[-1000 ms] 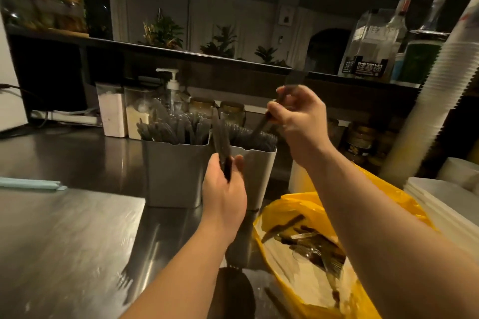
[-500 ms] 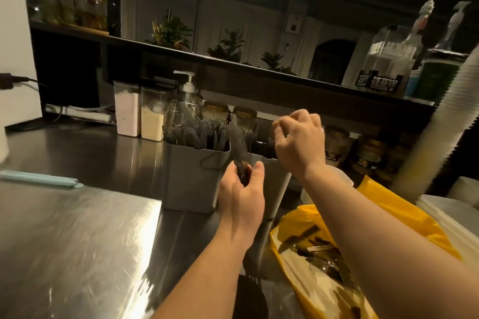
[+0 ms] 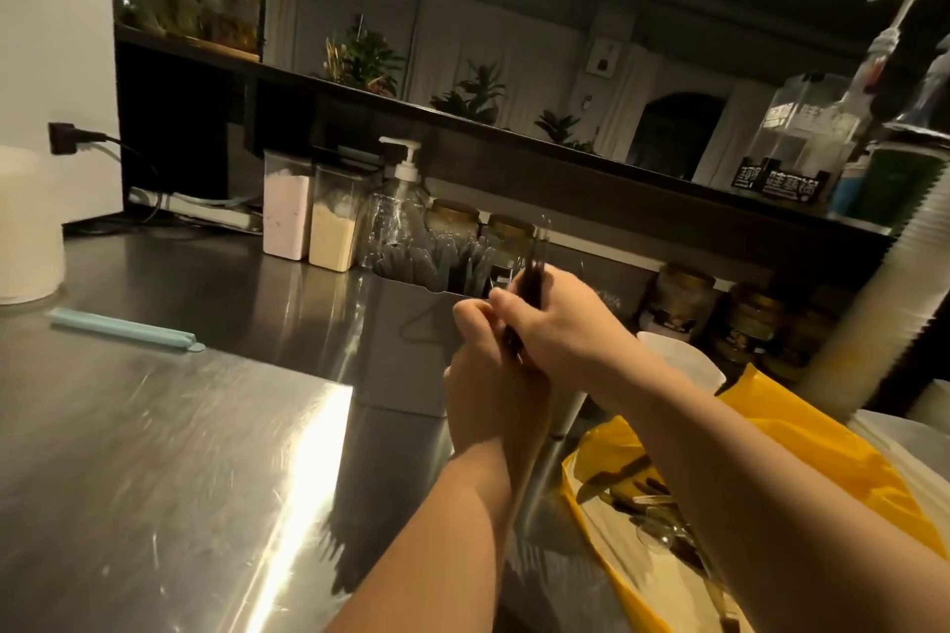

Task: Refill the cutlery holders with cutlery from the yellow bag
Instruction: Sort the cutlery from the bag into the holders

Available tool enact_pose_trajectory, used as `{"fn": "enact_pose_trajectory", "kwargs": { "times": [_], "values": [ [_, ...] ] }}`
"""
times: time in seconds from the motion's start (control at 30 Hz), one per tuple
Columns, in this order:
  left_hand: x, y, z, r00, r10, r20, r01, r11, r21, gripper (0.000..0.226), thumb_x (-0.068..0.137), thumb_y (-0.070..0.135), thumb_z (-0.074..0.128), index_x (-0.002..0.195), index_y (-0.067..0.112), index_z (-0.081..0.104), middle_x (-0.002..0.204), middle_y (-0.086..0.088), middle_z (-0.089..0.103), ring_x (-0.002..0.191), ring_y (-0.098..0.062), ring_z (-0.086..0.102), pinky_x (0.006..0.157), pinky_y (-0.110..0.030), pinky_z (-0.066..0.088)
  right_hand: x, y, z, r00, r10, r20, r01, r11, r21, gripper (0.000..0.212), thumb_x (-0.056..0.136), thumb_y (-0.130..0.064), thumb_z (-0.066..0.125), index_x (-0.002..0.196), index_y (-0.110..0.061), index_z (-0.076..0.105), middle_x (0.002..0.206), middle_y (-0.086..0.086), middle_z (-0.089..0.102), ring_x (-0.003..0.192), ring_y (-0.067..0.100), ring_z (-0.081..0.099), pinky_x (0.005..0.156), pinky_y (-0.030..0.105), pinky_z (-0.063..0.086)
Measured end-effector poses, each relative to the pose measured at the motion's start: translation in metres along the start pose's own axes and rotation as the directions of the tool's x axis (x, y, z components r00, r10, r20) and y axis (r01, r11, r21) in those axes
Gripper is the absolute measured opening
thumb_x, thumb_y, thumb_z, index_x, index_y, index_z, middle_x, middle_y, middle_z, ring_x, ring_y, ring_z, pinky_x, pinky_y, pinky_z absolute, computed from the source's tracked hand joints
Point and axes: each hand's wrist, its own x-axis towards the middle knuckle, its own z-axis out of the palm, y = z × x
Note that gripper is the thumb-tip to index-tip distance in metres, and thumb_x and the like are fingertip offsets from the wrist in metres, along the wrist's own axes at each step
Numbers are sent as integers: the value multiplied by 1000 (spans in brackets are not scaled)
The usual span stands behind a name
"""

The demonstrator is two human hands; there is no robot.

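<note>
Hands [image 3: 537,355] now joined, cutlery [image 3: 532,275] seemingly before holders [image 3: 406,339]

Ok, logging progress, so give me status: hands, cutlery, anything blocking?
Left grip and right grip both hold one dark cutlery bundle just in front of the holders. Loose cutlery left in yellow bag. Nothing in the way.

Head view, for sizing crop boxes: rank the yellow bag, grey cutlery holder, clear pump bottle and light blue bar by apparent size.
1. yellow bag, nearest and cropped by the frame
2. grey cutlery holder, partly behind the left hand
3. clear pump bottle
4. light blue bar, long but thin
</note>
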Motion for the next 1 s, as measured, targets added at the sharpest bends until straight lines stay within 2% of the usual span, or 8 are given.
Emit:
{"fn": "enact_pose_trajectory", "kwargs": {
  "times": [0.17,0.3,0.5,0.7,0.77,0.87,0.93,1.0],
  "values": [
    [7,-8,-7,989,24,-143,-9,995,103,16,95,14,62,98,23,48,73,16,55,69,1,54,62,-17,40,34,-21,-25,962,-21,-272,95,960,263,15,107,-25,43,97,-18,51,86,6,61,78,18,62,68,32,54],
    [14,-15,-11,975,-73,-209,81,996,27,20,94,12,64,102,22,50,80,11,56,79,-10,60,68,-27,52,64,-24,-44,875,-20,-483,163,953,257,9,107,-23,42,100,-23,47,84,2,62,77,14,63,73,30,57],
    [18,-17,-9,968,-142,-206,145,989,-1,19,90,10,66,96,21,52,82,9,57,81,-17,59,71,-31,48,86,-4,-7,929,75,-361,8,975,221,12,102,-20,52,112,-14,48,96,8,62,90,25,67,78,40,61],
    [23,-23,-8,967,-167,-194,173,985,13,17,89,12,62,93,26,53,82,9,61,84,-18,63,75,-31,50,88,-6,8,958,-15,-286,29,999,44,74,87,-18,77,142,-16,28,91,-6,54,80,10,60,67,19,54],
    [22,-23,-8,970,-165,-176,169,986,6,17,87,11,62,99,21,58,83,9,62,86,-20,64,83,-34,53,90,-7,4,947,-23,-320,32,999,22,79,84,-24,81,143,-16,29,103,1,59,91,14,62,80,27,57],
    [18,-24,-4,981,-125,-149,130,991,21,17,89,12,62,104,19,61,88,5,64,88,-18,65,86,-38,56,91,-5,-2,915,-79,-395,62,997,-56,72,89,-33,75,146,-17,32,128,9,57,113,21,58,96,36,53],
    [18,-26,-3,985,-101,-143,109,993,47,15,87,11,60,89,25,56,80,6,63,81,-17,63,77,-34,55,91,-1,-4,887,-249,-388,121,938,-326,50,99,-38,59,143,-19,45,135,5,56,120,22,53,98,38,48],
    [22,-30,1,980,-140,-141,145,989,29,14,90,11,58,84,24,55,74,10,60,76,-18,61,66,-18,50,89,4,-1,954,-272,-129,145,790,-595,40,106,-45,35,138,-30,55,148,-3,50,139,25,36,105,46,32]
  ]
}}
